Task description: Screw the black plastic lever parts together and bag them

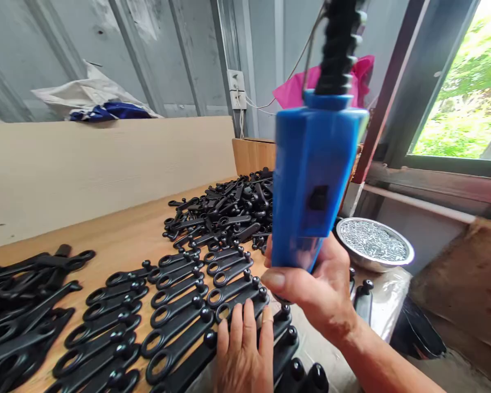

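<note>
My right hand (325, 286) clasps a boxy blue plastic tool (298, 174), my left hand (244, 349) loosely spread on black ring-ended bars (184, 342)

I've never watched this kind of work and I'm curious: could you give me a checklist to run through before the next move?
1. Tool held: ok; the right hand grips the blue tool.
2. Left hand on the work: ok; the left hand rests on the black parts.
3. Tool tip lined up: cannot tell; it is out of sight.
4. Coiled cord clear of the left hand: ok; it rises from the tool's top.
5. Small metal pieces nearby: ok; a bowl holds plenty.
</note>
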{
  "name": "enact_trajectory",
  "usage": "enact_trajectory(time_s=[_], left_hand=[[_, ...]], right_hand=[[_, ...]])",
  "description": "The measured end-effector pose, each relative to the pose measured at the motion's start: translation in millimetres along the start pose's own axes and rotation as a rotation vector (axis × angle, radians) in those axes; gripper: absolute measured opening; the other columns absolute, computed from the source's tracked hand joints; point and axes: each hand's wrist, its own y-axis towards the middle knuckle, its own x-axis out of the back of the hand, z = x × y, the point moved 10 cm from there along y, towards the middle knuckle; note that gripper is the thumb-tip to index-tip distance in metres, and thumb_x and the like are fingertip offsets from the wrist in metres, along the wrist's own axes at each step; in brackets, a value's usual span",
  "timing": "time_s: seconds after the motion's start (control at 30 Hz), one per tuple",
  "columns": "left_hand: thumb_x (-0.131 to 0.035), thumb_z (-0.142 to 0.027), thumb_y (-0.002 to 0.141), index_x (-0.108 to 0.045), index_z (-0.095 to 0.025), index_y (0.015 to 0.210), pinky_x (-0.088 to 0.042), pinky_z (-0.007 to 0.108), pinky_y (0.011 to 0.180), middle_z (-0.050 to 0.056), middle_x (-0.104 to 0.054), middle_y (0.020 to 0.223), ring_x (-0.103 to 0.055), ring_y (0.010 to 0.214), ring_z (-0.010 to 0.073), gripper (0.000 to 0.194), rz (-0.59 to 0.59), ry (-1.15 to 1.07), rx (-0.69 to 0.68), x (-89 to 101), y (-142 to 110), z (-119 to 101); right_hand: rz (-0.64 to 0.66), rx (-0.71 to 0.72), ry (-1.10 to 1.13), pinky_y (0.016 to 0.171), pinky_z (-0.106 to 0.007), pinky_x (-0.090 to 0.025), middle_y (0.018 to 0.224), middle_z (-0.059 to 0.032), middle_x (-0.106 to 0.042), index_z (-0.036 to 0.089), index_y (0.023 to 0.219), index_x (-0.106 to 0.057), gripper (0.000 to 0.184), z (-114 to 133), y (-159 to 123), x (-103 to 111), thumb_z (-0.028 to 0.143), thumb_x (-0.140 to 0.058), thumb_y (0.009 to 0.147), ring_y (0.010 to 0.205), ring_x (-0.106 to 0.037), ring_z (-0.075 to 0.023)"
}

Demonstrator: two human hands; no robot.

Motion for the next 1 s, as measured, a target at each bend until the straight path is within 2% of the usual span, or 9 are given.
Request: enact_trajectory(time_s=[0.07, 0.2, 0.37, 0.47, 0.67, 0.77, 0.87, 0.93, 1.0], left_hand=[[-0.045, -0.019, 0.082, -0.046, -0.016, 0.135, -0.035, 0.06, 0.096, 0.017, -0.054, 0.13, -0.048, 0.119, 0.0388, 0.053, -0.002, -0.013, 0.029, -3.1, 0, -1], [-0.043, -0.017, 0.086, -0.053, -0.018, 0.129, -0.035, 0.052, 0.1, 0.013, -0.057, 0.127, -0.049, 0.118, 0.0332, 0.044, -0.048, -0.034, 0.052, -6.3, 0, -5], [-0.039, -0.015, 0.087, -0.054, -0.016, 0.128, -0.034, 0.048, 0.101, 0.011, -0.056, 0.13, -0.046, 0.121, 0.0304, 0.044, -0.08, -0.044, 0.029, -1.5, 0, -11], [-0.034, -0.012, 0.088, -0.053, -0.015, 0.128, -0.035, 0.048, 0.101, 0.01, -0.055, 0.131, -0.045, 0.122, 0.0296, 0.045, -0.077, -0.019, 0.003, 3.0, 1, -13], [-0.033, -0.014, 0.089, -0.051, -0.013, 0.13, -0.031, 0.047, 0.104, 0.011, -0.053, 0.133, -0.044, 0.125, 0.0299, 0.045, -0.046, -0.041, -0.012, -1.3, 1, -15], [-0.034, -0.015, 0.089, -0.05, -0.013, 0.131, -0.032, 0.047, 0.105, 0.011, -0.052, 0.134, -0.043, 0.126, 0.0302, 0.045, -0.043, -0.079, -0.007, -5.2, 0, -14], [-0.034, -0.015, 0.088, -0.047, -0.013, 0.134, -0.031, 0.048, 0.106, 0.012, -0.052, 0.135, -0.042, 0.127, 0.0309, 0.047, -0.043, -0.11, -0.004, -7.7, -1, -14], [-0.034, -0.015, 0.088, -0.043, -0.013, 0.137, -0.03, 0.049, 0.106, 0.012, -0.053, 0.134, -0.041, 0.127, 0.0315, 0.05, -0.041, -0.128, -0.003, -9.0, -1, -14], [-0.035, -0.016, 0.087, -0.04, -0.013, 0.139, -0.029, 0.05, 0.107, 0.012, -0.053, 0.134, -0.041, 0.128, 0.0322, 0.052, -0.035, -0.143, -0.004, -9.8, -1, -14]], right_hand=[[-0.047, 0.021, -0.033, 0.042, -0.02, -0.039, 0.063, 0.0048, -0.059, 0.022, 0.101, -0.062, 0.051, -1, -1, 6, 0.023, -0.078, 0.053, 0.049, -0.048, -0.0102], [-0.151, 0.064, -0.111, 0.043, -0.023, -0.04, 0.059, 0.0031, -0.057, 0.021, 0.081, -0.063, 0.037, -5, -10, 24, 0.031, -0.083, 0.052, 0.052, -0.051, -0.0134], [-0.208, 0.112, -0.195, 0.045, -0.026, -0.045, 0.055, 0.0008, -0.056, 0.019, 0.066, -0.061, 0.033, -3, -23, 43, 0.046, -0.079, 0.06, 0.056, -0.057, -0.0178], [-0.178, 0.111, -0.257, 0.044, -0.026, -0.046, 0.06, -0.0008, -0.061, 0.018, 0.068, -0.064, 0.033, -2, -21, 44, 0.047, -0.077, 0.062, 0.052, -0.056, -0.0157], [-0.192, 0.12, -0.195, 0.047, -0.028, -0.048, 0.075, -0.0037, -0.064, 0.017, 0.067, -0.063, 0.03, -3, -19, 43, 0.041, -0.078, 0.06, 0.058, -0.057, -0.0165], [-0.189, 0.082, -0.185, 0.042, -0.028, -0.043, 0.066, -0.0028, -0.061, 0.017, 0.065, -0.061, 0.029, -10, -21, 41, 0.042, -0.076, 0.062, 0.053, -0.053, -0.0154], [-0.197, 0.049, -0.205, 0.041, -0.027, -0.039, 0.052, 0.0012, -0.05, 0.019, 0.066, -0.058, 0.033, -16, -22, 43, 0.046, -0.076, 0.061, 0.052, -0.051, -0.0168], [-0.197, 0.042, -0.23, 0.043, -0.028, -0.039, 0.051, 0.0022, -0.047, 0.02, 0.068, -0.057, 0.036, -18, -21, 43, 0.049, -0.076, 0.06, 0.055, -0.053, -0.0184], [-0.193, 0.046, -0.263, 0.045, -0.029, -0.04, 0.056, 0.0013, -0.05, 0.021, 0.071, -0.056, 0.037, -18, -20, 43, 0.051, -0.075, 0.06, 0.057, -0.054, -0.0185]])
